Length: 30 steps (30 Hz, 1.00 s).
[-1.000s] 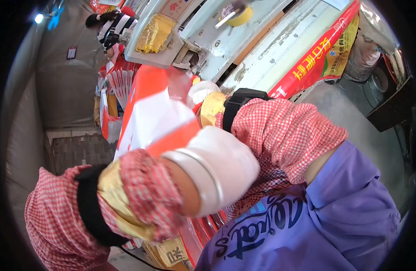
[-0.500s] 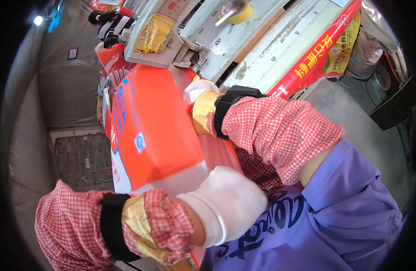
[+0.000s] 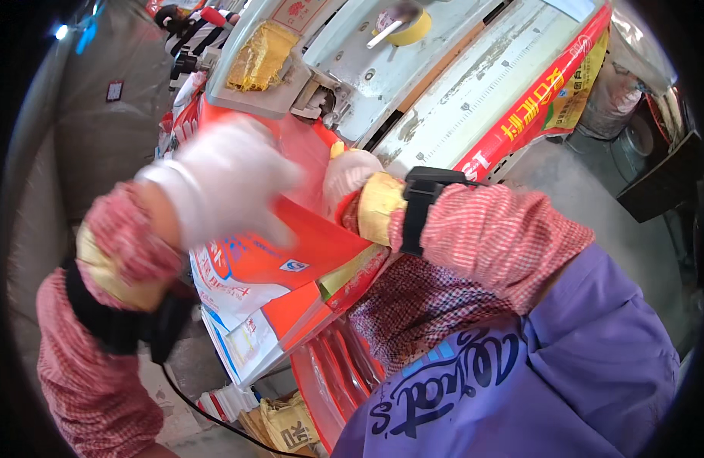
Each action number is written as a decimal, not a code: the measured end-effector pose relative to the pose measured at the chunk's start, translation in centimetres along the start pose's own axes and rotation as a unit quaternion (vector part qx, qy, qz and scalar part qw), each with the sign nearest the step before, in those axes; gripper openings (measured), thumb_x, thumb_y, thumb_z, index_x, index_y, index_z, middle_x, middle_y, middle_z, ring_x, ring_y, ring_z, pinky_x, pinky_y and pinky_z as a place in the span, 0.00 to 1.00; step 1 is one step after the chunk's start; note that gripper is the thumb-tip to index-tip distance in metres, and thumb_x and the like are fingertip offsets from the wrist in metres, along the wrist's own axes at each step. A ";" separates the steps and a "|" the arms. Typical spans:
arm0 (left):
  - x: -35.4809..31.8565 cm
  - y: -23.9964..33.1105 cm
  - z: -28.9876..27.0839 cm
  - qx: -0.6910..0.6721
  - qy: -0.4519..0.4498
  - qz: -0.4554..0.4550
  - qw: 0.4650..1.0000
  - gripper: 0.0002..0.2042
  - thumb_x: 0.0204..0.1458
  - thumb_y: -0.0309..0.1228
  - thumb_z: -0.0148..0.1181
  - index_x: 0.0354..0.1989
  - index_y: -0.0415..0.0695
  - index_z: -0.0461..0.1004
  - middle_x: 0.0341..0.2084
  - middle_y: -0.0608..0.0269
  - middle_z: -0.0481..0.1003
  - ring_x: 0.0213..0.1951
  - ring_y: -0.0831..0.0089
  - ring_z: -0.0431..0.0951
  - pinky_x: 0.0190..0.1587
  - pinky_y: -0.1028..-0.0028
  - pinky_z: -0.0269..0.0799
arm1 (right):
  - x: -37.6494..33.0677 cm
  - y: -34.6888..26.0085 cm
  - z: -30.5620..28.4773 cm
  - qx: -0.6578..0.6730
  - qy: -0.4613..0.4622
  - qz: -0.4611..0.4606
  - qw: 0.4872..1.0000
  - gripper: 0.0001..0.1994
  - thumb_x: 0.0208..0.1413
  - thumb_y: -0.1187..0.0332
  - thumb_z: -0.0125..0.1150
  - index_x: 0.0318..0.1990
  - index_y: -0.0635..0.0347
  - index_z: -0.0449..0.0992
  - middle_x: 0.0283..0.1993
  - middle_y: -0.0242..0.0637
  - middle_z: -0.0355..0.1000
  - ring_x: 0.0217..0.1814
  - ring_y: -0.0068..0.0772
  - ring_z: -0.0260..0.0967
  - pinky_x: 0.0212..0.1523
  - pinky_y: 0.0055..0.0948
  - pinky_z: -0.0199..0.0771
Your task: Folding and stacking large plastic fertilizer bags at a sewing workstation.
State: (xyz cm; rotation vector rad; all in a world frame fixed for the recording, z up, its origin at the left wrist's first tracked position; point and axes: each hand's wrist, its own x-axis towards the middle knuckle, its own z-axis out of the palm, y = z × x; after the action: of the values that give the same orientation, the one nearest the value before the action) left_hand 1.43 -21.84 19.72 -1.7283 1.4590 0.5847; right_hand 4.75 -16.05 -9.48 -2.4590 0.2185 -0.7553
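Observation:
A glossy red-orange printed plastic sack (image 3: 314, 240) with white and blue parts lies folded in front of me, against the end of a pale grey machine (image 3: 352, 76). My left hand (image 3: 222, 179), in a white glove, is over the sack and smeared by motion. Its thumb and fingers look spread, with nothing seen in them. My right hand (image 3: 352, 174), gloved with a yellow fingertip, is closed on the sack's edge beside the machine bed; its fingers are partly hidden.
On the machine bed sits a yellow tape roll (image 3: 411, 29) with a white stick. A red and yellow sack (image 3: 531, 107) hangs along the bed's right edge. Below are more red sacks (image 3: 333, 374) and a black cable (image 3: 207, 416). A dark board (image 3: 657, 183) stands at right.
My left hand has moved up and left from near my body to over the sack. The sack's near part has folded down, uncovering other sacks below. My right hand has shifted slightly down and right.

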 end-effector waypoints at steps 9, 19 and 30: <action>-1.6 10.3 1.9 -0.147 0.069 0.110 0.981 0.06 0.37 0.34 0.55 0.13 0.52 0.67 0.10 0.68 0.65 0.15 0.67 0.69 0.20 0.70 0.64 | -1.2 2.8 -13.3 -0.099 -0.137 -0.042 0.985 0.08 0.48 0.72 0.49 0.29 0.66 0.74 0.21 0.44 0.71 0.24 0.40 0.72 0.19 0.37 0.69; 5.1 3.8 10.4 -0.115 0.204 -0.110 0.966 0.04 0.37 0.30 0.53 0.16 0.46 0.74 0.18 0.58 0.73 0.25 0.58 0.75 0.28 0.64 0.70 | 6.7 4.6 -11.3 0.011 -0.349 -0.210 0.913 0.15 0.43 0.61 0.55 0.38 0.56 0.76 0.31 0.41 0.75 0.32 0.45 0.73 0.33 0.35 0.73; 0.3 -1.7 19.2 -0.202 0.260 -0.369 0.869 0.05 0.44 0.30 0.51 0.23 0.44 0.71 0.20 0.52 0.73 0.27 0.54 0.74 0.30 0.59 0.70 | 5.3 -1.6 -13.5 0.033 -0.310 -0.122 0.942 0.25 0.49 0.61 0.53 0.56 0.58 0.61 0.38 0.47 0.72 0.39 0.44 0.72 0.34 0.42 0.72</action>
State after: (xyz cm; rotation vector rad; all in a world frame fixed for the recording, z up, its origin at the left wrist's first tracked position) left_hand 5.80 -6.64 8.66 -2.7254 0.8776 -0.0162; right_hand 1.57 -22.53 3.12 -2.5458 -0.3488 -0.0478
